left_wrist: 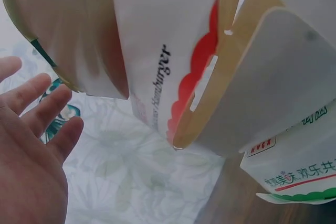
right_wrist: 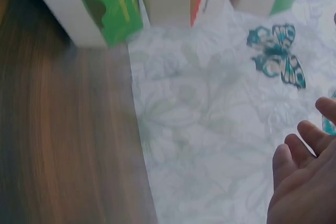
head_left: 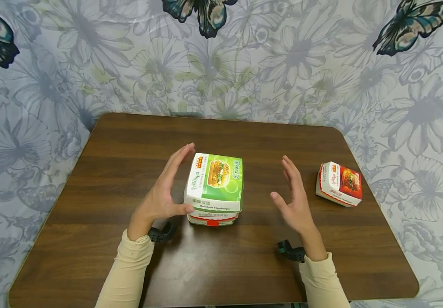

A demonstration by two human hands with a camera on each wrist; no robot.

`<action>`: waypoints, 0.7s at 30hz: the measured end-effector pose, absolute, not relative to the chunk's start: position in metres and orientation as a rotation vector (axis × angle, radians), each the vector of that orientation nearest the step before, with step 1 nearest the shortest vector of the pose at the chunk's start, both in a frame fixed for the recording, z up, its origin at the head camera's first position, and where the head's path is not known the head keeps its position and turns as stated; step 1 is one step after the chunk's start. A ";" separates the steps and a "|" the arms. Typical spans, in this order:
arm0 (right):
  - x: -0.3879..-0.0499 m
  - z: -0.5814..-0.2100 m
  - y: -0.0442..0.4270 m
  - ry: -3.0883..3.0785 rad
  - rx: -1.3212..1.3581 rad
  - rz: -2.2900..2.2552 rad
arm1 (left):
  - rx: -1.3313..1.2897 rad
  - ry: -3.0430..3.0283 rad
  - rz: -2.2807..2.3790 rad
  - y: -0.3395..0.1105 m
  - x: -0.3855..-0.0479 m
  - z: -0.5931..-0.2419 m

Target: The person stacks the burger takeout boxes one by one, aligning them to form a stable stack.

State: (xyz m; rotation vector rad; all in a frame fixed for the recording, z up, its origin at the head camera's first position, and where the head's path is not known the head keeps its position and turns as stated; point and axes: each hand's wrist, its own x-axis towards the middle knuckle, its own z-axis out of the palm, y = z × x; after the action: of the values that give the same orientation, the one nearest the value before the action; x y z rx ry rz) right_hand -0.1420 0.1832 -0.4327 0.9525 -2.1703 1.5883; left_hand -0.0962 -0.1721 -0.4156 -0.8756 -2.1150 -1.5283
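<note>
Paper hamburger boxes stand stacked in the middle of the table, the green-and-white box [head_left: 221,179] uppermost. Below it, the left wrist view shows a white box with a red scalloped edge [left_wrist: 157,51], and under that another green-printed box [left_wrist: 299,171]. My left hand [head_left: 163,199] is at the stack's left side, fingers extended and thumb near the front corner; whether it touches cannot be made out. My right hand [head_left: 294,205] is held apart, right of the stack, with fingers extended and nothing in it. Further right sits a red-and-white hamburger box [head_left: 338,184].
The brown wooden table [head_left: 129,149] has rounded corners. Beyond its edges lies a pale floral covering [head_left: 302,77] with butterfly prints. A dark band [head_left: 161,233] is around the left wrist and another [head_left: 291,251] around the right.
</note>
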 end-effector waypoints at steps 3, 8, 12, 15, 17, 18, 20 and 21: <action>-0.142 -0.433 0.193 -2.198 0.849 1.563 | -0.863 -2.134 -1.531 -0.171 -0.096 -0.415; -0.138 -0.428 0.205 -2.233 0.707 1.502 | -0.861 -2.147 -1.541 -0.170 -0.096 -0.414; -0.140 -0.431 0.216 -2.231 0.625 1.453 | -0.875 -2.137 -1.542 -0.169 -0.097 -0.414; -0.144 -0.438 0.226 -2.238 0.557 1.413 | -0.878 -2.137 -1.542 -0.169 -0.096 -0.413; -0.145 -0.439 0.231 -2.248 0.501 1.386 | -0.873 -2.143 -1.541 -0.169 -0.096 -0.413; -0.145 -0.440 0.233 -2.250 0.474 1.370 | -0.871 -2.146 -1.540 -0.169 -0.096 -0.413; -0.145 -0.442 0.237 -2.255 0.420 1.352 | -0.864 -2.152 -1.537 -0.169 -0.096 -0.414; -0.145 -0.441 0.239 -2.254 0.395 1.350 | -0.862 -2.155 -1.536 -0.169 -0.096 -0.415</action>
State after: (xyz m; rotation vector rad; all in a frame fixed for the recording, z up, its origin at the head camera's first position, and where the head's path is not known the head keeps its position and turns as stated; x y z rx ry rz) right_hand -0.1450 0.2385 -0.4413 0.3949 -2.2539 1.3500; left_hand -0.0956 -0.1691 -0.4147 -0.8619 -2.1549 -1.5355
